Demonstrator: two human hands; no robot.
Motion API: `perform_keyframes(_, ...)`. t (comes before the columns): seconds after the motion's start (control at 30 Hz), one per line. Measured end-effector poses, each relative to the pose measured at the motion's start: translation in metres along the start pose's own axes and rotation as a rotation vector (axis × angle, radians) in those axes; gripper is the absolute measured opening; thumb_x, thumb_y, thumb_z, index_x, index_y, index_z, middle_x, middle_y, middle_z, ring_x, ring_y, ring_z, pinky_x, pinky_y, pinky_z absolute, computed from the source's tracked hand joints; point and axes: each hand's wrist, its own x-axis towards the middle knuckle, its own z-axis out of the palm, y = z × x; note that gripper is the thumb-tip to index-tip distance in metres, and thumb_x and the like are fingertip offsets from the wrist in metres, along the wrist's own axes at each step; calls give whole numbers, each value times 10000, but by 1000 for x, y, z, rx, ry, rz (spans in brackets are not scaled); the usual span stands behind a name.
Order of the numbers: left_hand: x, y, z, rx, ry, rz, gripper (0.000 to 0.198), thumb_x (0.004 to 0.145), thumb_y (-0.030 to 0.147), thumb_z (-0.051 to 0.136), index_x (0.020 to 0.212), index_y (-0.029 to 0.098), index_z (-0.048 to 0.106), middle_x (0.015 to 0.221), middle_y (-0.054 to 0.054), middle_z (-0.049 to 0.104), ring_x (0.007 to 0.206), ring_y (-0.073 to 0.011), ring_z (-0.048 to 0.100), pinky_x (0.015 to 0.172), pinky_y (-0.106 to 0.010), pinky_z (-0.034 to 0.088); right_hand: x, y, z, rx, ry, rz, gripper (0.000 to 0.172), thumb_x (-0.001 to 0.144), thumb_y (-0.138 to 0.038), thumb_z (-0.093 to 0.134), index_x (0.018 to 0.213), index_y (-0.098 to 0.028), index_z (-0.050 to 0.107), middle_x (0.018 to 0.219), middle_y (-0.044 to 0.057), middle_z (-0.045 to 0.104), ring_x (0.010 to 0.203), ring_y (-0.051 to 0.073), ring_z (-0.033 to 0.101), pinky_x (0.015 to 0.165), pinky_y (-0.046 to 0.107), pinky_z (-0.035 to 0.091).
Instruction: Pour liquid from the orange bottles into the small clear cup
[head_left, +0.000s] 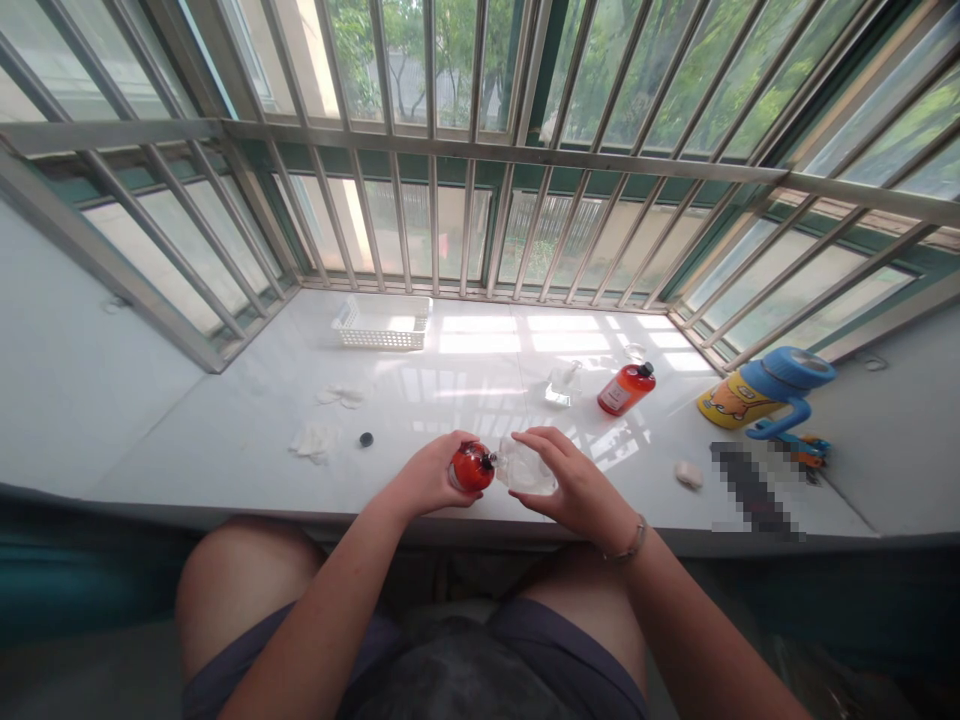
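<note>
My left hand [431, 478] is closed round a small red bottle [472, 467] lying on its side, its neck pointing right. My right hand [574, 483] grips a clear empty bottle [525, 468] whose mouth meets the red bottle's neck. Both are held just above the near edge of the white sill [225, 440]. A small black cap [366, 439] lies on the sill to the left of my left hand.
A second red bottle with a black cap [626, 389] lies beyond my right hand, beside a clear bottle [562, 385]. A white basket [384, 323] stands at the back. Crumpled tissues [313, 440] lie left. A yellow and blue cup [765, 392] rests at the right. Window bars enclose the sill.
</note>
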Motion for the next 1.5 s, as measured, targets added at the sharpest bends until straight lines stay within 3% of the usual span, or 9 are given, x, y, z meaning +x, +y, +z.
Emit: perform_keyframes(1.5,1,2,-2,-11,6,-38,732,656,264,909,1311,298,585,1206,-17,728,1063,-265,713,952,-379,560,0,2,3,-91,67,-68,790,879,-123,755,1571,-360,460,1408,126,577,1296,351,602,1079,565,585)
